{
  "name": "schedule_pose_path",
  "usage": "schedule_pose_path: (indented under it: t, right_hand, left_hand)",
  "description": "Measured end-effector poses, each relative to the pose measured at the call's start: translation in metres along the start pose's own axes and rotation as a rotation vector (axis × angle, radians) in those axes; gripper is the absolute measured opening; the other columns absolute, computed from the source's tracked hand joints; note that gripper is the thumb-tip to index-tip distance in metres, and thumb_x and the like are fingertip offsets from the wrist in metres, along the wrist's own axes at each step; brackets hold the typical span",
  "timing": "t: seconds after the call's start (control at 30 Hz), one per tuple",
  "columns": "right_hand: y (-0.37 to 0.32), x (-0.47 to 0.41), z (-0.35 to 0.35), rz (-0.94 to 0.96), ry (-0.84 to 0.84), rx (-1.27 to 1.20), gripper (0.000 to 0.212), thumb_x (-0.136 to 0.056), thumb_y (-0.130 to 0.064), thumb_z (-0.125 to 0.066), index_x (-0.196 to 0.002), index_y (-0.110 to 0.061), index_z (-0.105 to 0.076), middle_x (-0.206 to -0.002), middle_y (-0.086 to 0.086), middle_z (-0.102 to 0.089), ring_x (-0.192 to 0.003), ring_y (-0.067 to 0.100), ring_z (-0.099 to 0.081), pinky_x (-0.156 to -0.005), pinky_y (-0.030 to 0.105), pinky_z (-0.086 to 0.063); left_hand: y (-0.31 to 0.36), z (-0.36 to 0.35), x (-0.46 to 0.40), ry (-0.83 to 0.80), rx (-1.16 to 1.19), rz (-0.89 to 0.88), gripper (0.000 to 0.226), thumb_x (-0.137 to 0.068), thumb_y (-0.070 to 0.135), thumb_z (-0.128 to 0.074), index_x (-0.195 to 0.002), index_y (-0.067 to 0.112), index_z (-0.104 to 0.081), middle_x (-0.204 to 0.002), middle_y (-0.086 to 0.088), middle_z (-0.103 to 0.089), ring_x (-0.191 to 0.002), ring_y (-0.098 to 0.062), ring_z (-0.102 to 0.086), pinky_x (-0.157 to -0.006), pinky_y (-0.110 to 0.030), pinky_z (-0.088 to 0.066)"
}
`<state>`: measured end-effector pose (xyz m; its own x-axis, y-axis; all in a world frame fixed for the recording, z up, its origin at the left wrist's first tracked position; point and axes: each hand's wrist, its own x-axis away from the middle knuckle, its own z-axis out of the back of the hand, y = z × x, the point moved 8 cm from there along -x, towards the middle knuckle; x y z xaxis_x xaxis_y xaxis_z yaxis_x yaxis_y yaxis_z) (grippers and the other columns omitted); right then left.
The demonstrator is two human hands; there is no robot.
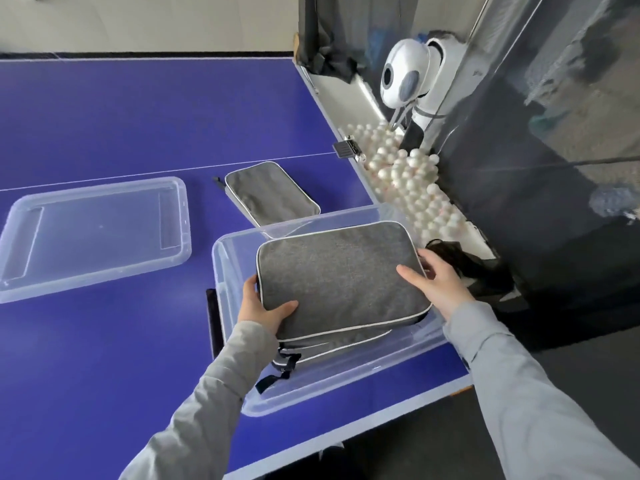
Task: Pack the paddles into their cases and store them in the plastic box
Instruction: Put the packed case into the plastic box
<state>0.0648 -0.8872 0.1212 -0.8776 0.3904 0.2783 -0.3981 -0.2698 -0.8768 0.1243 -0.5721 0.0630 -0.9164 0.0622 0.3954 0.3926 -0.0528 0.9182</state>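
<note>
A person in grey sleeves holds a grey paddle case (341, 278) with white piping over a clear plastic box (349, 377) that stands at the near right corner of the blue desk (104, 116). The left hand (261, 304) has its grip clamped on the case's near left corner, thumb on top and fingers beneath; the right hand (437, 284) grips the case's right edge, thumb lying across the fabric. A second grey case (325, 344) with black straps lies in the box under the held one. A third grey case (272, 194) lies flat on the desk just beyond the box. The box's clear lid (93, 233) rests upside down on the desk, well to the left. Off the desk's right edge, white balls (403, 181) fill a trough below a white ball-serving machine (405, 77), with dark netting (519, 202) behind it.
</note>
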Motion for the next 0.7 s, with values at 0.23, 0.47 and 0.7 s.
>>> schedule_pose_path:
  t: [0.23, 0.47, 0.7]
  right_hand:
    - [0.032, -0.026, -0.037, -0.122, -0.233, 0.219, 0.079, -0.071, -0.025, -0.082, -0.136, -0.022, -0.038, -0.119, -0.008, -0.054, -0.107, 0.011, -0.051, -0.095, 0.027, -0.039]
    - [0.061, -0.045, -0.056, -0.178, -0.290, 0.311, 0.077, -0.070, -0.012, -0.082, -0.133, -0.014, -0.039, -0.131, 0.005, -0.055, -0.122, 0.023, -0.050, -0.105, 0.034, -0.038]
    - [0.071, -0.053, -0.065, -0.196, -0.306, 0.332, 0.078, -0.067, -0.012, -0.083, -0.132, -0.013, -0.039, -0.131, 0.006, -0.053, -0.121, 0.023, -0.051, -0.104, 0.034, -0.039]
  left_hand:
    - [-0.040, -0.005, -0.009, 0.131, -0.015, 0.140, 0.080, -0.071, -0.010, -0.073, -0.137, 0.016, -0.034, -0.116, -0.012, -0.057, -0.093, -0.029, -0.058, -0.081, -0.038, -0.050]
    - [-0.069, -0.004, -0.016, 0.251, -0.053, 0.247, 0.081, -0.066, -0.013, -0.075, -0.134, 0.014, -0.041, -0.120, -0.016, -0.059, -0.100, -0.033, -0.060, -0.091, -0.044, -0.049]
    - [-0.072, 0.003, -0.011, 0.292, -0.226, 0.288, 0.077, -0.065, -0.003, -0.079, -0.131, 0.017, -0.044, -0.113, -0.012, -0.063, -0.101, -0.030, -0.061, -0.091, -0.045, -0.051]
